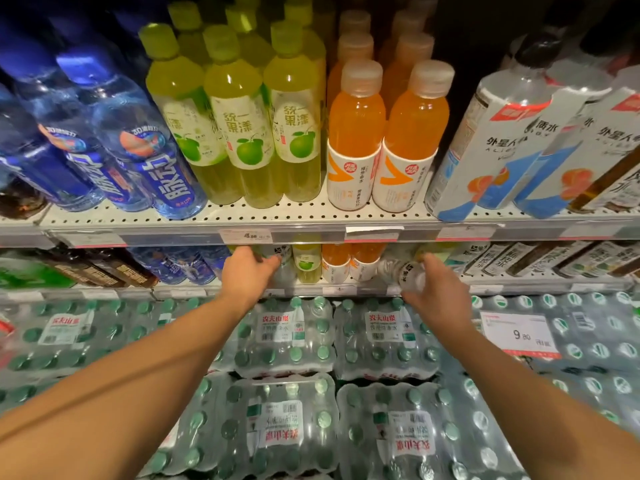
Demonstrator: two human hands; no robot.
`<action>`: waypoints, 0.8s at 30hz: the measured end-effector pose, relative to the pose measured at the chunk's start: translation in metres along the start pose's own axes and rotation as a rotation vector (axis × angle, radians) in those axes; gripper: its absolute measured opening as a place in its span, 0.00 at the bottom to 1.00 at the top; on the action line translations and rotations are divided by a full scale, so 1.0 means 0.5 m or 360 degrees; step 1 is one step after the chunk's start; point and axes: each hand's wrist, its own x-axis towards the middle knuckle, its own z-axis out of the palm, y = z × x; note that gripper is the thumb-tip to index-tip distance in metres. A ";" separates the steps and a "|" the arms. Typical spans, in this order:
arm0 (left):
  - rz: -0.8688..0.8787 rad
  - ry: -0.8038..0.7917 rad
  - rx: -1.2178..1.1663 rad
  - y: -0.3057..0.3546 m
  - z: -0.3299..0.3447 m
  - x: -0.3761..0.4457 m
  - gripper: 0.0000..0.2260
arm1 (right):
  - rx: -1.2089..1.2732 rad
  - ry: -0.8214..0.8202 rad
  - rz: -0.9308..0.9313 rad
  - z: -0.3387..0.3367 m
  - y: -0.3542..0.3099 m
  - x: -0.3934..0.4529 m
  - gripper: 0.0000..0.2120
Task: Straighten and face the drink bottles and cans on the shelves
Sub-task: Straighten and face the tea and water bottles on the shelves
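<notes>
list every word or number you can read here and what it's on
"统一 果漾": green juice bottles
"脉动": blue bottles
"外星人": white bottles
"农夫山泉": water packs
"9.80": price card
Orange bottles' small print and shelf price tags: too blurred.

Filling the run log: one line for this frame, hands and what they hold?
left hand: grips clear bottle | right hand: holds tilted clear bottle | place: lower shelf | facing: in progress

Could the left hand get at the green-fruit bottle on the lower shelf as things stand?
Probably yes. The left hand grips a clear bottle right beside the green-fruit bottle, which stands at the shelf front with nothing before it. It would have to release its grip first.
</notes>
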 end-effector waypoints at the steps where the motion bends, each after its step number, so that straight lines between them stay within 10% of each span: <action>1: -0.0028 -0.0018 -0.0036 0.005 0.004 0.010 0.12 | 0.0048 0.0013 0.0032 -0.003 0.004 -0.012 0.27; 24: 0.0269 0.0250 0.0181 -0.019 0.031 -0.001 0.20 | -0.0142 -0.0090 0.0349 0.000 -0.016 0.108 0.28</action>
